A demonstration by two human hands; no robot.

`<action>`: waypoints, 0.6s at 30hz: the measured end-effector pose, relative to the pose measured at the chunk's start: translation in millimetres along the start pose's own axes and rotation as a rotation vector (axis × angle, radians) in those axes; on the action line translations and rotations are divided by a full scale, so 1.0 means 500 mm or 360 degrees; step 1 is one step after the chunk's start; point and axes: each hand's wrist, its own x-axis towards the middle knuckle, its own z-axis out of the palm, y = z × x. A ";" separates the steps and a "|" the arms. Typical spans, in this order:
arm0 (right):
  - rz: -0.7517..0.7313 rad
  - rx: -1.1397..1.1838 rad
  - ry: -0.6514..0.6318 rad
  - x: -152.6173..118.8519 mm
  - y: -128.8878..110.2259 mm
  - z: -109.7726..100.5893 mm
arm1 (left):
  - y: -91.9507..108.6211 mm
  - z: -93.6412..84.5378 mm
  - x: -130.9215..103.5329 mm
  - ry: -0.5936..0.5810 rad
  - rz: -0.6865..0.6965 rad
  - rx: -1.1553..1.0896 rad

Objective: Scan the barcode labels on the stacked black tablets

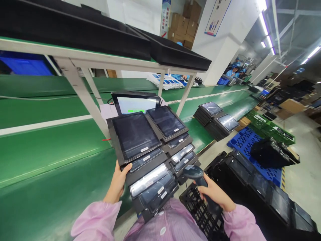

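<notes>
I am looking down at two staggered stacks of touchscreen panels point(150, 150) overhanging the near edge of the green surface point(50, 160), hemmed in behind by the shelf's white legs point(82, 97) and a lit monitor point(135, 103). Open belt is lying to the left; a black crate point(198, 211) is crowding the floor on the right. My left hand point(119, 182) is gripping the top panel point(135, 135) at its near-left corner, thumb curling over the bezel, fingers hidden beneath. My right hand point(215, 194) is wrapping tightly round the barcode scanner point(198, 179), its head sitting just beside the right stack's lower panels.
</notes>
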 end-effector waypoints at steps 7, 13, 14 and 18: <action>-0.0127 -0.0070 -0.0055 0.044 -0.014 -0.093 | 0.002 0.002 0.000 0.0081 -0.0036 -0.0006; -0.0145 -0.0081 -0.0122 0.059 -0.028 -0.120 | -0.001 0.000 0.002 0.0182 -0.0119 -0.0033; -0.0151 -0.0085 -0.0133 0.060 -0.029 -0.126 | -0.001 0.000 0.002 0.0198 -0.0136 -0.0035; -0.0113 -0.0074 -0.0192 0.061 -0.020 -0.154 | 0.002 0.002 -0.001 0.0239 -0.0188 -0.0053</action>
